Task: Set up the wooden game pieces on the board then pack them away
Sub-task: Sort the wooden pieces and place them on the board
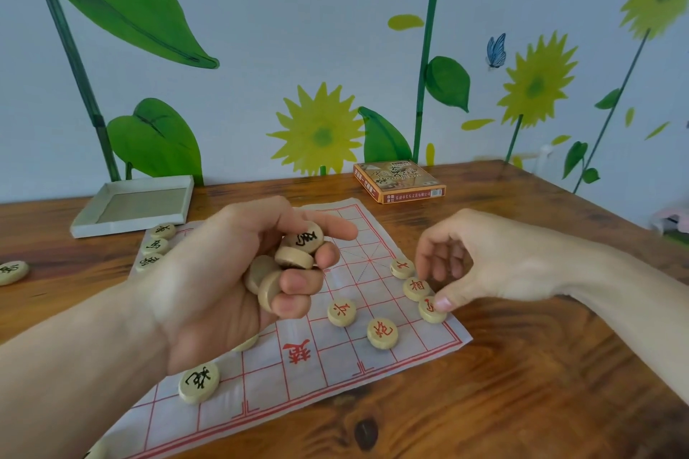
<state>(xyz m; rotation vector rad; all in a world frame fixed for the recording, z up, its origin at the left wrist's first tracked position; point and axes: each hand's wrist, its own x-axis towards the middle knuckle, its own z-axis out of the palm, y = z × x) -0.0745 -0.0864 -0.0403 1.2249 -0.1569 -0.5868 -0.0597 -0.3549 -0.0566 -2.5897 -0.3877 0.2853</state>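
Note:
A thin white board sheet (298, 376) with red grid lines lies on the wooden table. My left hand (231, 279) hovers over its middle and grips a handful of several round wooden pieces (294, 253). My right hand (458, 265) reaches down at the sheet's right edge, its thumb on a red-marked piece (431, 309) in a short row with two others (415, 288). Two more red-marked pieces (382, 332) lie nearby on the grid. A black-marked piece (199, 382) sits at the lower left, and three black-marked pieces (154, 246) line the far left edge.
An empty shallow box tray (134, 205) sits at the back left of the table. The printed box lid (400, 181) lies at the back right near the wall. One loose piece (13, 272) rests on the table at the far left.

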